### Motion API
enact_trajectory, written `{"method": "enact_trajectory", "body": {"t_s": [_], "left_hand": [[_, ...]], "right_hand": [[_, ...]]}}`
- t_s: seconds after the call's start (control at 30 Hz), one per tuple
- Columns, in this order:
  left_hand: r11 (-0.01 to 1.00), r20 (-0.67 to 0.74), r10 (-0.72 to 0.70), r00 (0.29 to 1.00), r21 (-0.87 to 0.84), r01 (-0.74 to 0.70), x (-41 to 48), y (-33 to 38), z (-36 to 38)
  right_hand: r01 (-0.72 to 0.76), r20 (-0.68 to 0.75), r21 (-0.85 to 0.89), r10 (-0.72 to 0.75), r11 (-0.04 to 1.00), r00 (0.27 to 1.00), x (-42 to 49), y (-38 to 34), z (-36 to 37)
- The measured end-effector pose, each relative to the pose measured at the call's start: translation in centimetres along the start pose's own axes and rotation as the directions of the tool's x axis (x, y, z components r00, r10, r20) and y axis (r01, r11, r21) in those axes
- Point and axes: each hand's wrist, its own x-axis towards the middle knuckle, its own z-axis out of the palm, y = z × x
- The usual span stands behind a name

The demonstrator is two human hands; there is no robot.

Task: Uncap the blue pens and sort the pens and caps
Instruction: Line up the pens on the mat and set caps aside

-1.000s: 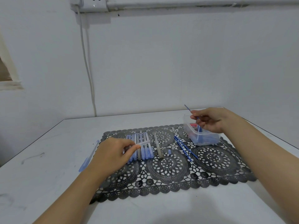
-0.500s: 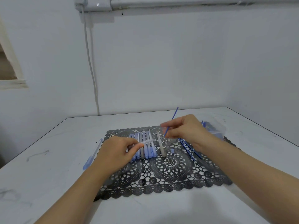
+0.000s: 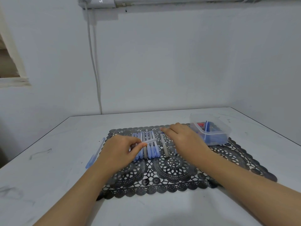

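The left hand (image 3: 120,150) was curled, thumb and forefinger pinching one clear pen barrel (image 3: 150,141) that lay crosswise just above the row of blue pens (image 3: 153,149). The right hand (image 3: 185,138) hovered palm down just right of that row, its fingers reaching left. Whether they gripped anything could not be told.

The row lay on one black lace mat (image 3: 172,173), the pens side by side and touching. The left hand covered part of it, so the full count could not be told. One grey piece (image 3: 145,151) lay within the row. A second grey piece (image 3: 164,146) lay alone between the row and the right hand.

One clear plastic box (image 3: 225,128) sat at the mat's far right corner, holding blue pieces, one thin blue rod (image 3: 206,129) leaning against its rim, and something red (image 3: 201,124). One more blue pen (image 3: 96,152) lay off the mat on the bare white worktop (image 3: 57,160), left of the left hand.
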Motion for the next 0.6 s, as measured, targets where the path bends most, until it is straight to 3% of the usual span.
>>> {"method": "enact_trajectory", "body": {"t_s": [0.6], "left_hand": [[1.000, 0.014, -0.018, 1.000, 0.006, 0.018, 0.0, 0.1, 0.1]], "right_hand": [[-0.047, 0.090, 0.198, 0.030, 0.979, 0.996, -1.0, 0.4, 1.1]]}}
